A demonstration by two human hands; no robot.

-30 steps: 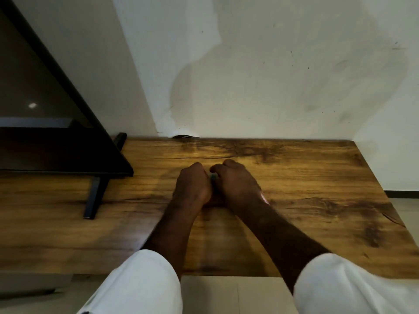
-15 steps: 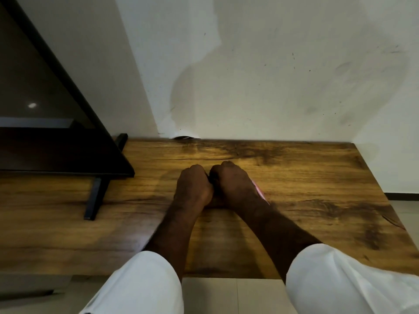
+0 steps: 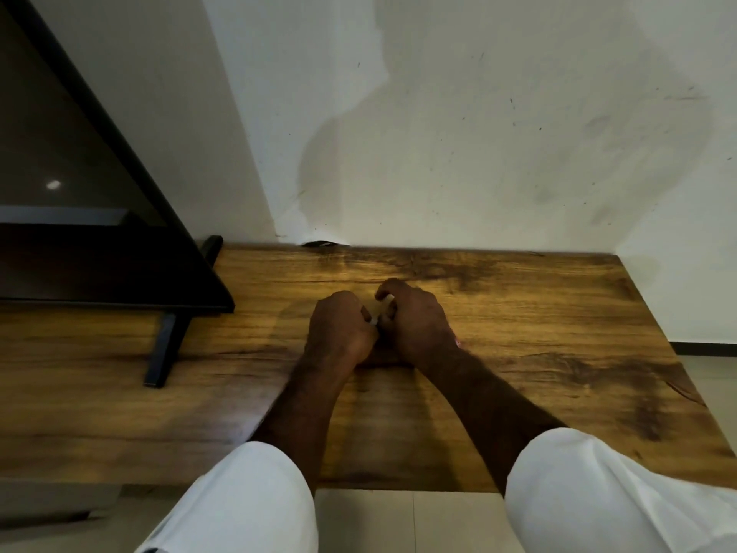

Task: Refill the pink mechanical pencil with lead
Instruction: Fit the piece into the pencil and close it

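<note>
Pink mechanical pencil, mostly hidden between two fists

Only a pale sliver of the pencil (image 3: 383, 304) shows, at the 12 o'clock edge of the gap where the left hand (image 3: 339, 329) and right hand (image 3: 416, 319) meet; a pink glint peeks at 4 o'clock of the right wrist. Colour, tilt and lead state cannot be told.

Most of the pencil (image 3: 458, 343) is hidden inside the curled right hand (image 3: 414, 321); only a pink sliver shows at the wrist. A small pale piece (image 3: 382, 309) between that hand and the left hand (image 3: 339, 329) is too small to identify. Both sleeves (image 3: 247, 504) and the dark screen (image 3: 79, 217) at left are cut off by the frame edges.
</note>
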